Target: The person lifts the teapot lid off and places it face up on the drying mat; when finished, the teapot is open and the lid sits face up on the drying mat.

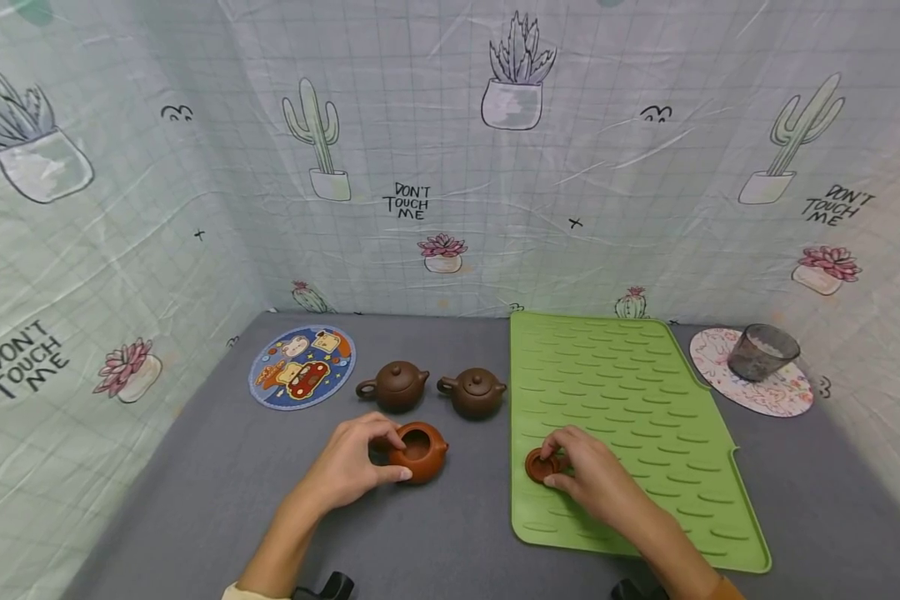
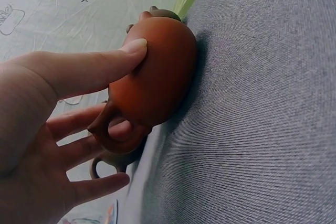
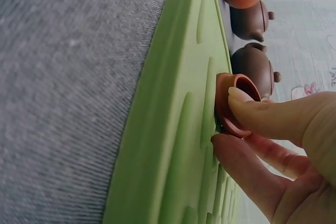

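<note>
Teapot, round, orange-brown clay, lidless (image 1: 433, 468): is standing on the grey, cloth-covered bench (image 1: 457, 533); left hand (image 1: 356, 458) is gripping its body, thumb and index clamping, remaining fingers spreading beside the handle. Lid, small, round, reddish-brown clay (image 1: 533, 469): is lying hollow side up on the ribbed green mat (image 1: 607, 367); right hand (image 1: 588, 471) is pinching its rim, fingers clamping. Two dark-brown clay teapots, lidded (image 1: 401, 392): are standing side by side behind. Tumbler, grey, translucent (image 1: 761, 354): is resting on a pink-patterned round coaster (image 1: 708, 354). Round blue cartoon coaster (image 1: 270, 389): is lying at far left.
</note>
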Tool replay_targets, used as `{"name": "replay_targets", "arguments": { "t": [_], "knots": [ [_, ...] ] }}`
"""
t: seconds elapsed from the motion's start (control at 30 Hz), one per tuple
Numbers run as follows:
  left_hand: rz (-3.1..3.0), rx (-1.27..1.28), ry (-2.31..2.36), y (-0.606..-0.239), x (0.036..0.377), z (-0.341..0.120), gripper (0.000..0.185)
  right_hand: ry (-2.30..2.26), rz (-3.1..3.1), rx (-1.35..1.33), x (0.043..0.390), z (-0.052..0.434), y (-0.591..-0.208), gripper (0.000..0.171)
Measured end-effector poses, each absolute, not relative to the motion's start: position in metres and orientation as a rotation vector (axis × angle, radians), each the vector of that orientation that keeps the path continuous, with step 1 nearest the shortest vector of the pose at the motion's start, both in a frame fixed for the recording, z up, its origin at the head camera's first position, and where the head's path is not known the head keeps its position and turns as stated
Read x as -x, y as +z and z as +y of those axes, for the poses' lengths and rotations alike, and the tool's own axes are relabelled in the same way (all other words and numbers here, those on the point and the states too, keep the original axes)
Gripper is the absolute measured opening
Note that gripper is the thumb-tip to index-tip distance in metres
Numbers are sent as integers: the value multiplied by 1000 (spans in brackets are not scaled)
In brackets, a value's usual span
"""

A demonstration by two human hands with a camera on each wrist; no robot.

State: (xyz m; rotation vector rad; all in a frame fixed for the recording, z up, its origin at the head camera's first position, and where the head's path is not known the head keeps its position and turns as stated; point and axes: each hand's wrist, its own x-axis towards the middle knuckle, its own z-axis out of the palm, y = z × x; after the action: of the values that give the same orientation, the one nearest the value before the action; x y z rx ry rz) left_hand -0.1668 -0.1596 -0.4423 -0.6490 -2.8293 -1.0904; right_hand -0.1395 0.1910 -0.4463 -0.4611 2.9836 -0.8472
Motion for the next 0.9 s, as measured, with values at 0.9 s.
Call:
{"name": "replay_targets", "arguments": {
  "t": [0.9],
  "knots": [
    [-2896, 642, -918, -434, 163, -157, 28, -1053, 2812, 486, 143, 199, -441, 34]
  ]
}}
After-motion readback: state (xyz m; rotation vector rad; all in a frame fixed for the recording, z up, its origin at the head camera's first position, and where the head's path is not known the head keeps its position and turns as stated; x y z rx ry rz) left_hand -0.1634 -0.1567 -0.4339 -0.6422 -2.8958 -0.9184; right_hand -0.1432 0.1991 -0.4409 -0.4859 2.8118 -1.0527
